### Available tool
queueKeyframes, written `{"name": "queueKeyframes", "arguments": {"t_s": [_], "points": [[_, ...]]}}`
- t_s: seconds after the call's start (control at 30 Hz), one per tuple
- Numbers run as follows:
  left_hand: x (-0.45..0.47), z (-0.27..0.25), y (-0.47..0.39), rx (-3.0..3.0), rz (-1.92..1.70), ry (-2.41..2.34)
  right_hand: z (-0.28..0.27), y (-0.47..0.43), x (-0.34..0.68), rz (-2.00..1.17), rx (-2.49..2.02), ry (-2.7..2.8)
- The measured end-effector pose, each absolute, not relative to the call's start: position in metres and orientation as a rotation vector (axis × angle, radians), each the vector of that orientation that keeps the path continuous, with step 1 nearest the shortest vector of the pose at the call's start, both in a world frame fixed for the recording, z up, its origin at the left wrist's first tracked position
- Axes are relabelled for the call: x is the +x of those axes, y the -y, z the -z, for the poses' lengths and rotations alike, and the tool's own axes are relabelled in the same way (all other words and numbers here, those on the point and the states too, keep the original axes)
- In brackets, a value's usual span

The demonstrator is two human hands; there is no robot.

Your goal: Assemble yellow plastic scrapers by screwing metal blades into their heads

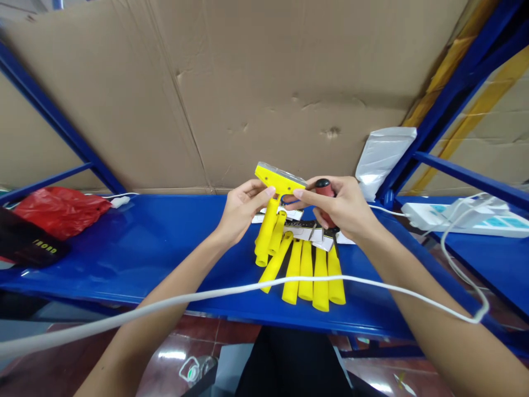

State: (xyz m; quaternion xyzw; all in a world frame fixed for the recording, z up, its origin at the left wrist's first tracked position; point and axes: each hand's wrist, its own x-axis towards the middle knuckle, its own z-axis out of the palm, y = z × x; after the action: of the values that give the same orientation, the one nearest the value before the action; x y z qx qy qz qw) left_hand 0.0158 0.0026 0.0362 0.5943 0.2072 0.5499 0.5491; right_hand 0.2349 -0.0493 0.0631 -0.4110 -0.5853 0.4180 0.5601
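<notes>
A yellow scraper (278,179) is raised over the blue table, its wide head tilted and its tubular handle pointing down. A clear strip runs along the head's upper edge. My left hand (243,207) pinches the head's left part between thumb and fingers. On the right end, my right hand (341,201) grips the same head with thumb and fingertips. That hand also keeps a screwdriver (325,188) with a red and black handle tucked in its palm. Below, several yellow scraper handles (306,270) lie fanned out, their far ends near white-and-black pieces (303,226), partly hidden.
A white cable (231,292) crosses in front of my forearms. A red plastic bag (61,212) and a black item (35,242) lie at left. White packaging (382,157) leans at right, near a power strip (467,218). Cardboard (268,82) walls the back of the blue table (177,237).
</notes>
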Motion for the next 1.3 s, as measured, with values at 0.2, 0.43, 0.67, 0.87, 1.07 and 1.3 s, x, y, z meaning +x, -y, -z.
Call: {"name": "queueKeyframes", "arguments": {"t_s": [0.2,0.43,0.67,0.87,1.07,1.3], "points": [[-0.027,-0.043,-0.032,1.583,-1.464,-0.628,-0.072,0.053,0.244,-0.948,-0.902,1.288],[-0.136,-0.017,-0.043,2.092,-0.394,-1.186,-0.066,0.050,0.251,-1.053,-0.955,1.279],[-0.161,-0.008,-0.042,2.161,-0.348,-1.218,-0.054,0.044,0.237,-1.258,-1.069,1.290],[-0.153,-0.007,-0.041,2.219,-0.346,-1.192,-0.044,0.038,0.229,-1.335,-1.114,1.376],[-0.153,-0.007,-0.039,2.165,-0.388,-1.195,-0.034,0.033,0.231,-1.404,-1.162,1.492],[-0.162,-0.006,-0.044,2.231,-0.352,-1.278,-0.020,0.025,0.236,-1.393,-1.187,1.624]]}}
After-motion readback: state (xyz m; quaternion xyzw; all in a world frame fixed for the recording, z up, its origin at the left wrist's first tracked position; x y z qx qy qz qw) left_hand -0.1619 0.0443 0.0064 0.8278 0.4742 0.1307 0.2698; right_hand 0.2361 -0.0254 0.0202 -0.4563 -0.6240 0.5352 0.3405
